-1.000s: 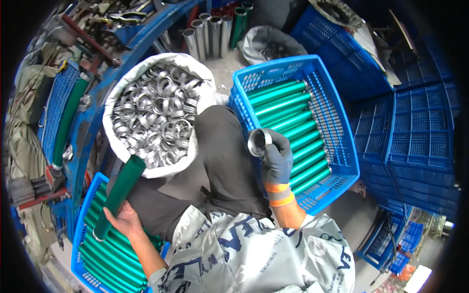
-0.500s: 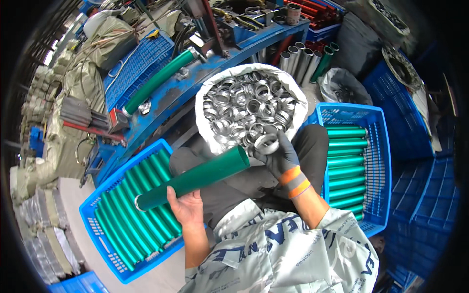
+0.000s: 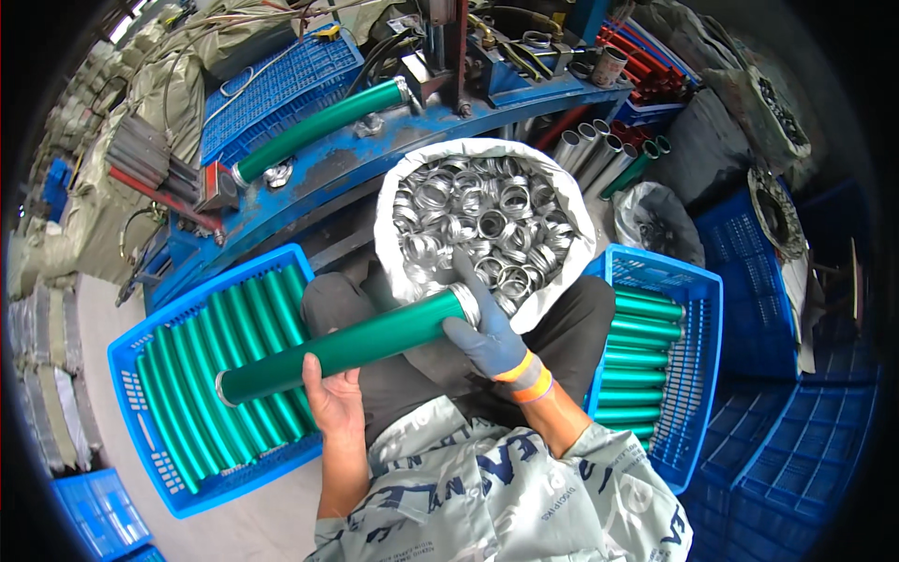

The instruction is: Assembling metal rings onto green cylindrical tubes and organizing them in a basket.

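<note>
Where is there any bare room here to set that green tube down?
Little. The pale floor at lower left, between the left blue crate and the left hand, looks bare. Both crates hold green tubes; the right crate has slight room at its near end. The sack of metal rings and blue bench are crowded.

We have only one view, a wide fisheye worn on the head, looking steeply down over our own chest and lap, so straight edges bow toward the dark round rim. It sits close above the work: the left hand and the gloved right hand fill the middle. Beyond the fingertips lies the blue bench; blue crates flank both hands.
</note>
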A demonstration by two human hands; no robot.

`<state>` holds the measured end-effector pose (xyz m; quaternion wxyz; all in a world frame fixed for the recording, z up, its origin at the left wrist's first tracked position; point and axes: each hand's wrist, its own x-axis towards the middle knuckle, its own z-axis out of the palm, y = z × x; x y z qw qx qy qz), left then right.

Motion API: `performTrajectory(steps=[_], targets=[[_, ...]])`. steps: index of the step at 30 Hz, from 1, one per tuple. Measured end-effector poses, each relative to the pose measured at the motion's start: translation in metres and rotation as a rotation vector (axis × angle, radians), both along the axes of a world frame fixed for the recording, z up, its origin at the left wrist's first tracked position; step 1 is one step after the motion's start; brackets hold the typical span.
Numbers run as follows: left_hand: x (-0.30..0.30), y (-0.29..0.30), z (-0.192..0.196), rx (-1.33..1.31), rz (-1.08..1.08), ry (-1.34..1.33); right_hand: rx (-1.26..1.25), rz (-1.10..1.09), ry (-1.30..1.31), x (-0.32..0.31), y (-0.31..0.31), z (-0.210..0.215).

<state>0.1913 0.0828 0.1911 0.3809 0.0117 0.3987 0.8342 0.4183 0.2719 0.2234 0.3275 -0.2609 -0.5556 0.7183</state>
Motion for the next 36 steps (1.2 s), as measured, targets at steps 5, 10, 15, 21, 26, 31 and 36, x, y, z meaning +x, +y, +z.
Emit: performTrajectory(steps=[5, 10, 15, 21, 26, 31, 36], targets=[[-0.005, 0.001, 0.002, -0.031, 0.006, 0.044, 0.228, -0.03, -0.102, -0.006, 0.001, -0.003], [-0.01, 0.01, 0.008, -0.081, 0.004, 0.089, 0.35, -0.024, -0.132, -0.013, 0.009, -0.013], [-0.022, 0.016, 0.001, -0.071, 0.064, -0.016, 0.363, -0.114, -0.095, -0.051, 0.019, -0.016], [-0.054, 0.02, -0.005, -0.049, 0.123, -0.014, 0.528, 0.026, -0.214, -0.086, 0.04, 0.002], [-0.081, 0.022, -0.01, -0.048, 0.184, -0.023, 0.658, -0.012, -0.235, -0.126, 0.053, 0.002], [-0.117, 0.016, -0.005, -0.018, 0.203, 0.029, 0.681, 0.133, -0.305, -0.151, 0.066, 0.036], [-0.147, 0.026, -0.006, 0.036, 0.221, -0.165, 0.466, 0.058, -0.107, -0.197, 0.171, 0.038]])
